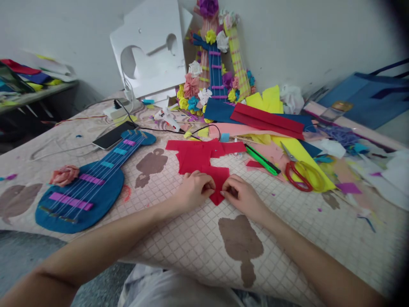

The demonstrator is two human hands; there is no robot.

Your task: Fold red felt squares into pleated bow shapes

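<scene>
Both hands work on a small red paper piece [218, 177] with a pointed lower end, lying on the patterned tablecloth. My left hand [197, 188] pinches its left edge near the point. On the opposite edge, the fingertips of my right hand [239, 194] are pinched too. More red paper [195, 155], in cut pieces, lies just beyond and touches or overlaps it. A green utility knife [262, 160] rests to the right of the red paper. To the left lies a blue paper guitar [110, 181] with white strings, purple strips and a pink paper rose [64, 175].
Red-and-yellow-handled scissors [300, 175] lie at right among paper scraps. A glue gun [168, 119] with a black cord sits behind, near a phone [115, 135] and a power strip [123, 108]. Flower-decorated paper guitars [217, 64] and a white cut-out board [150, 47] lean against the wall.
</scene>
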